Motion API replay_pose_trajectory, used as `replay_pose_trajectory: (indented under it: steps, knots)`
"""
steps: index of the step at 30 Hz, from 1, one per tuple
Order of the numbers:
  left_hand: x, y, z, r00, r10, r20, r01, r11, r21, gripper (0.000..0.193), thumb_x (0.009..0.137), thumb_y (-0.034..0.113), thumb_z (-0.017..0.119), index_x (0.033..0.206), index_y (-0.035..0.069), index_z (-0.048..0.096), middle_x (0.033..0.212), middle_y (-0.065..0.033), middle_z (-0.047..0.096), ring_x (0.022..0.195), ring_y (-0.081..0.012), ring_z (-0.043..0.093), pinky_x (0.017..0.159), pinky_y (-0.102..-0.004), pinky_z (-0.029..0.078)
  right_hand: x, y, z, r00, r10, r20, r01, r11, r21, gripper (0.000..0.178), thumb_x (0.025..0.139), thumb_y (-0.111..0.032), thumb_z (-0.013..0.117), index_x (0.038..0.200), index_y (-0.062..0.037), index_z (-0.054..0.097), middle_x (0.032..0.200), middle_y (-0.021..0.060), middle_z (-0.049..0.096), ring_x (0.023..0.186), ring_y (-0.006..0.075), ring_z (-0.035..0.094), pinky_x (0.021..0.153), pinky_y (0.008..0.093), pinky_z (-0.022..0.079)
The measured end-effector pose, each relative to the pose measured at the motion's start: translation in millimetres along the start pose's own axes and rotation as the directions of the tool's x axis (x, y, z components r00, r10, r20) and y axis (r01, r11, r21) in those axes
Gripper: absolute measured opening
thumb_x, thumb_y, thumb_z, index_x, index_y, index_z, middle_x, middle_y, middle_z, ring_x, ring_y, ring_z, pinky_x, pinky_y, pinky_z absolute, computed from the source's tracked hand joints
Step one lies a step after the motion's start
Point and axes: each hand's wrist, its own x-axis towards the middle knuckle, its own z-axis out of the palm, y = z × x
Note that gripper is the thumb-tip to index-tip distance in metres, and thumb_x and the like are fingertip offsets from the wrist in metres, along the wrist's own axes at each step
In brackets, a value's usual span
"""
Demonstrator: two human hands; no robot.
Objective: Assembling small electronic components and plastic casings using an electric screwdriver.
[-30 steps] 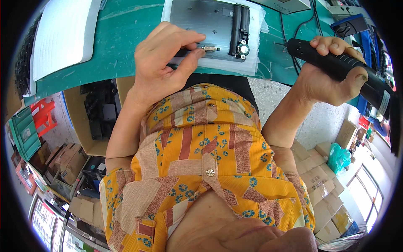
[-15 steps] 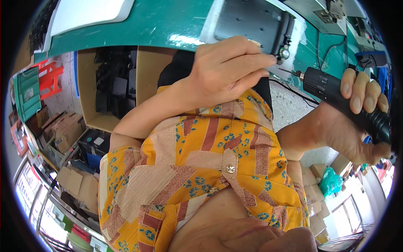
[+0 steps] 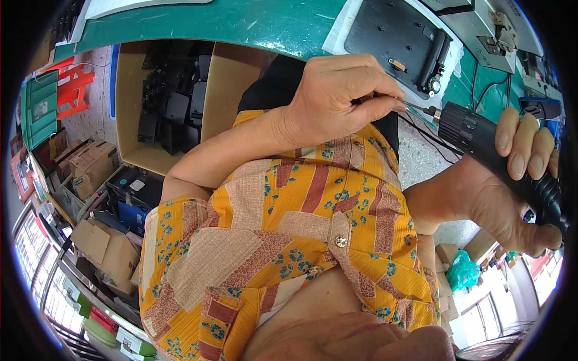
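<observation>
A black electric screwdriver (image 3: 475, 132) lies in my right hand (image 3: 509, 192), whose fingers wrap round its body. Its thin bit points left, toward my left hand (image 3: 343, 96). The thumb and fingers of that hand are pinched together at the bit's tip. Whatever sits between them is too small or too hidden to make out. Just beyond the hands, a flat black plastic panel (image 3: 385, 39) with small raised posts rests on a white sheet (image 3: 338, 37). Along the panel's right side run a dark bar (image 3: 435, 60) and a small round part (image 3: 434, 85).
The green tabletop (image 3: 259, 27) bears a pale metal device (image 3: 490, 45) and black cables at the far right. Below the table edge on the left, an open carton (image 3: 129, 102) holds several black plastic parts. More cardboard boxes (image 3: 108, 249) stand at the lower left.
My left fingertips and the bit's tip have come together, where a small gap showed before. The panel and table appear shifted rightward as the view moved.
</observation>
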Motion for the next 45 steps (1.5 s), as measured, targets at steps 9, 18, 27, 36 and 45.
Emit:
replay_pose_trajectory:
  steps: [9,18,27,36,45]
  knots:
    - [-2,-1,1,0.999,-0.024,-0.036,0.022,0.998,-0.052,0.019,0.079,-0.008,0.079,0.096,-0.001,0.076,0.087,-0.0084,0.076,0.065,-0.0082,0.067,0.054,-0.0199,0.049,2,5,6,0.999,0.024,0.026,-0.023,1.0,-0.016,0.061,0.068,-0.055,0.083,0.098,-0.007,0.061,0.087,0.0056,0.056,0.072,0.0164,0.055,0.073,0.0347,0.038]
    - [1,2,2,0.998,-0.019,-0.055,0.018,1.0,-0.017,0.019,0.077,-0.007,0.081,0.093,0.0,0.076,0.083,-0.0071,0.074,0.059,-0.0076,0.061,0.052,-0.0203,0.045,0,5,6,0.999,0.014,0.048,-0.014,1.0,-0.013,0.061,0.068,-0.055,0.083,0.101,-0.0075,0.062,0.088,0.0054,0.057,0.074,0.0162,0.055,0.074,0.0339,0.038]
    - [-1,3,3,0.997,-0.022,-0.078,0.025,0.999,0.037,0.018,0.075,-0.005,0.083,0.089,0.0,0.075,0.077,-0.0052,0.07,0.056,-0.0075,0.056,0.049,-0.0215,0.043,-3,8,5,0.995,0.02,0.102,-0.014,0.999,-0.051,0.063,0.07,-0.056,0.082,0.103,-0.0064,0.061,0.09,0.0065,0.057,0.076,0.0172,0.055,0.075,0.035,0.04]
    - [-1,1,3,0.998,-0.009,-0.064,0.013,0.998,0.069,0.017,0.075,-0.004,0.084,0.088,0.001,0.074,0.075,-0.0043,0.069,0.055,-0.0065,0.057,0.049,-0.0211,0.043,3,3,-3,0.979,0.048,0.198,-0.03,0.995,-0.093,0.064,0.071,-0.056,0.082,0.105,-0.0062,0.061,0.091,0.0062,0.058,0.076,0.0175,0.055,0.074,0.0354,0.039]
    - [-1,-1,6,0.998,-0.017,-0.057,0.02,0.998,0.052,0.016,0.076,-0.002,0.085,0.087,0.001,0.074,0.074,-0.0036,0.069,0.056,-0.0064,0.058,0.048,-0.0203,0.042,2,-1,-7,0.971,0.091,0.221,-0.057,0.986,-0.156,0.066,0.071,-0.058,0.082,0.106,-0.0061,0.062,0.092,0.0063,0.058,0.076,0.0176,0.055,0.075,0.0363,0.039]
